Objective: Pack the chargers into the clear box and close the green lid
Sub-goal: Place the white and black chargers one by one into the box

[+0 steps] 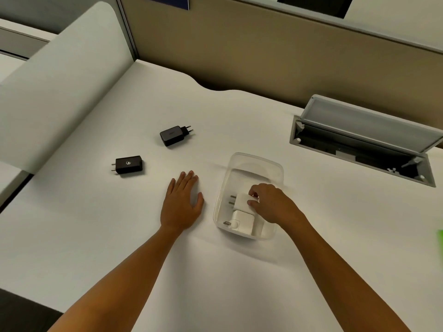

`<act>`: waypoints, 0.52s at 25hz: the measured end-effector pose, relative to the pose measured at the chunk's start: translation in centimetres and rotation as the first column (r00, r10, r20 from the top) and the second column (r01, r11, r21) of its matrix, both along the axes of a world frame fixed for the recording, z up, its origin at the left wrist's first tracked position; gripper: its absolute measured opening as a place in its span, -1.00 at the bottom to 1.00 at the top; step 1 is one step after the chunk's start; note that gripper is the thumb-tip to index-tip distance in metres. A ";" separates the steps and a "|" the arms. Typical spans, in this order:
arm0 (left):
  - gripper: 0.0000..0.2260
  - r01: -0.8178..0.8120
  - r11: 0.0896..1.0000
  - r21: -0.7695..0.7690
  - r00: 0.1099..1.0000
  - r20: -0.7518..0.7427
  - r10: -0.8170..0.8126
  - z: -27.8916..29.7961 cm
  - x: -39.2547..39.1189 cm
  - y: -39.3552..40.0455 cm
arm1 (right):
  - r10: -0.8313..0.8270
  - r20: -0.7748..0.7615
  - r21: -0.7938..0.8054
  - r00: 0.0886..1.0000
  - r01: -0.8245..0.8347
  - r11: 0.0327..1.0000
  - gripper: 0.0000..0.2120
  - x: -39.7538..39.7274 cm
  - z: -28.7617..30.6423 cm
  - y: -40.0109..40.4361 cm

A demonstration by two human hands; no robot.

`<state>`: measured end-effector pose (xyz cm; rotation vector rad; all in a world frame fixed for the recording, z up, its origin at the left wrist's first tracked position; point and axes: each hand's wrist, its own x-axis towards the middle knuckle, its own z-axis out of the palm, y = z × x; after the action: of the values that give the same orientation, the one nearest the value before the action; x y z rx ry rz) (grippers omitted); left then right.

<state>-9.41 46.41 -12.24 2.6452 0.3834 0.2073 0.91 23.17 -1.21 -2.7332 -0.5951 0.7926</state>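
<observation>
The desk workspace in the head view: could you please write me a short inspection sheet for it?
Surface: white desk, flat, no spills seen.
Job's things: clear box open, with a white charger lying inside and a second white charger held in it; two black chargers on the desk to its left; green lid only a sliver at the right edge.
Clutter: nothing seen.
Grippers: left hand flat on the desk, empty; right hand in the box, gripping the second white charger.
Cables: nothing seen.
Surroundings: open cable hatch in the desk, partition panels behind.
</observation>
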 end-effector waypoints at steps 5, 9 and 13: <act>-0.54 0.022 0.999 0.048 0.998 0.059 -0.024 1.0 1.8 1.0 | -0.091 0.124 0.199 0.988 0.066 0.978 -0.68 0.3 0.3 -0.9; -0.39 -0.164 0.986 0.039 0.980 0.117 0.159 3.7 7.4 4.2 | -0.166 0.205 0.361 0.965 0.084 0.929 -0.76 0.9 0.2 -2.1; -0.21 -0.285 0.958 -0.030 0.951 -0.131 0.279 5.0 11.4 8.0 | -0.155 0.221 0.404 0.963 0.054 0.913 -0.80 0.9 -0.2 -2.7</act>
<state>1.98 54.45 -7.27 2.5536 0.8003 0.1187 1.85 20.45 -1.46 -2.4722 -0.5757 0.2629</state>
